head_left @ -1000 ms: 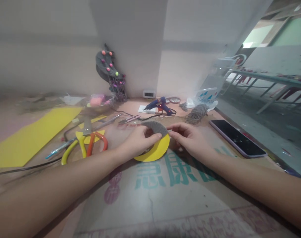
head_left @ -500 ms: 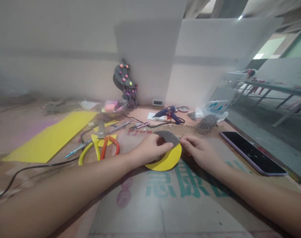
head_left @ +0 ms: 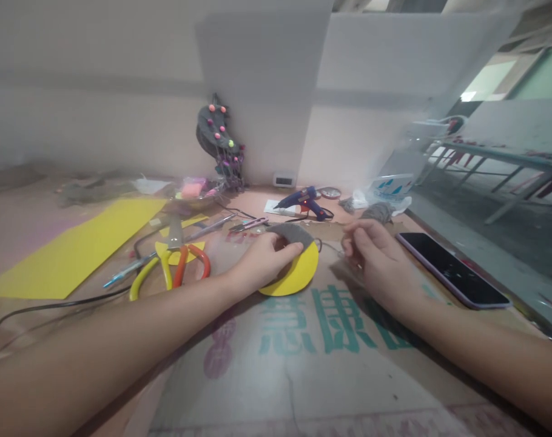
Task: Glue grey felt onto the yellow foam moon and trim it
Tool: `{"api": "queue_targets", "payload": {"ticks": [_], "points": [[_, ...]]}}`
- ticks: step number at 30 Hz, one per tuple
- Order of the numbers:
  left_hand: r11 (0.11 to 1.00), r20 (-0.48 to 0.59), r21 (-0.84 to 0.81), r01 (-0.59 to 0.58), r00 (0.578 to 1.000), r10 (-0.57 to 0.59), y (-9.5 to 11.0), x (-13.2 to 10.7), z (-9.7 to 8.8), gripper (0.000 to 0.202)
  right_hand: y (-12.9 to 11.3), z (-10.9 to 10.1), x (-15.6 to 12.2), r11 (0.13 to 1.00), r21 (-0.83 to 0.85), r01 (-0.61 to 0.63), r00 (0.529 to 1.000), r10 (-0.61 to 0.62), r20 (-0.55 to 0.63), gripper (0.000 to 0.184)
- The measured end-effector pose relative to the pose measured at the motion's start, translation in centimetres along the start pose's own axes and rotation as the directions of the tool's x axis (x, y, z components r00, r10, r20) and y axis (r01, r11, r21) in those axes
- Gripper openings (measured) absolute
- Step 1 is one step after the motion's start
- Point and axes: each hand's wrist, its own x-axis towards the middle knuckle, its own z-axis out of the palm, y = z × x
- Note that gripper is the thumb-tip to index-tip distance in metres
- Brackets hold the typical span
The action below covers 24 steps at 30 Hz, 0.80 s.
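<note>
In the head view a yellow card ring point(head_left: 298, 273), its far part wrapped in grey yarn point(head_left: 298, 233), is held at the middle of the table. My left hand point(head_left: 271, 255) grips it, thumb on top and fingers through the centre hole. To its right my right hand point(head_left: 371, 249) is closed in a pinch, apart from the ring. A thin grey strand runs from the ring's right edge to these fingers. Behind the right hand lies a ball of grey yarn point(head_left: 376, 212), partly covered by it.
Scissors point(head_left: 176, 261) with yellow and orange handles and a yellow sheet point(head_left: 85, 249) lie left. A glue gun point(head_left: 303, 200) and a craft knife point(head_left: 249, 224) are behind the ring. A phone point(head_left: 453, 270) lies right. A grey moon ornament point(head_left: 216, 133) leans on the wall.
My right hand has moved from the ring's edge out to the right and up, drawing the yarn strand out. The left hand keeps its grip; the whole view has shifted slightly.
</note>
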Motion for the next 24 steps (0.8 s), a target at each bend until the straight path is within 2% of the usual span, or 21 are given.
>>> {"api": "queue_targets", "payload": {"ticks": [4, 12, 22, 24], "points": [[1.000, -0.015, 0.015, -0.002, 1.000, 0.002, 0.05, -0.03, 0.02, 0.019, -0.44, 0.35, -0.58, 0.996, -0.083, -0.017, 0.995, 0.025, 0.100, 0.019], [0.997, -0.038, 0.077, 0.015, 0.999, -0.012, 0.22, -0.17, -0.07, 0.017, -0.73, 0.48, -0.63, 0.968, -0.249, 0.022, 0.992, 0.010, 0.125, 0.030], [0.997, -0.028, 0.075, 0.002, 1.000, 0.000, 0.23, -0.23, -0.06, 0.017, 0.10, 0.59, -0.39, 0.992, -0.123, 0.008, 0.986, 0.013, 0.168, 0.003], [0.997, -0.026, 0.079, 0.012, 1.000, -0.010, 0.12, -0.26, -0.07, 0.019, 0.07, 0.59, -0.39, 0.995, -0.099, -0.008, 0.989, 0.022, 0.144, 0.007]]}}
